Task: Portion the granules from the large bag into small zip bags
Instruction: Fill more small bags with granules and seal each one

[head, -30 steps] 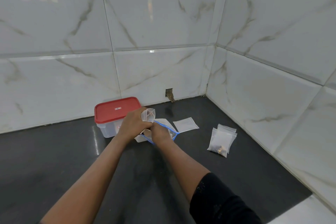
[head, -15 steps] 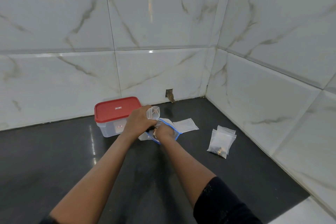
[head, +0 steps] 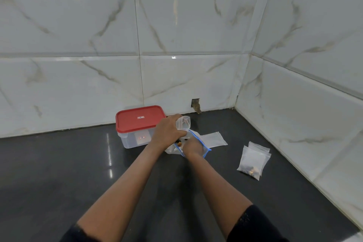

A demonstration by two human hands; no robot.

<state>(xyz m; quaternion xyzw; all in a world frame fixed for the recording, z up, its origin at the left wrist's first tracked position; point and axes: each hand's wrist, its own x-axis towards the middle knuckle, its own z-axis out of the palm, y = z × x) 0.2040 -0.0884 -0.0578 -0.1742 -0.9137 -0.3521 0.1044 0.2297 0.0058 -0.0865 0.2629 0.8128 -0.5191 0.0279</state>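
Counter (head: 59,173), dark and glossy, set in a corner of white marbled wall (head: 78,84).

Task items:
- Large bag (head: 207,149), clear with a blue zip edge, lies on the counter just right of the box (head: 133,139), mouth toward the person.
- Left hand (head: 169,131) is curled round a small bag (head: 183,123) and grips it by its lower part. The open top stands upright above the knuckles, over the large bag.
- Right hand (head: 193,146) is at the mouth of the large bag, back of the hand up.
- A few granules (head: 179,144), dark and tan, show between the two hands.

Surroundings:
- The box is clear with a red lid (head: 140,118) on it. It sits close to the back wall. The left hand overlaps its right end.
- Flat bags (head: 213,139) lie just behind and right of the large bag, partly under it.
- Filled bags (head: 253,160), stacked, sit well to the right, near the side wall, with tan and dark pieces at the lower end.
- Hole (head: 196,104) at the foot of the back wall, behind the hands.

Hidden or unclear:
- Right fingers are hidden behind the hand and the bag film, so I cannot tell whether they are curled, or whether they hold anything.
- Whether the small bag holds any granules cannot be made out.
- The count of flat bags and of filled bags is uncertain because the layers overlap.
- The labels on the lid and on the box front are too small to read.
- Both upper arms are cut off at the bottom edge.
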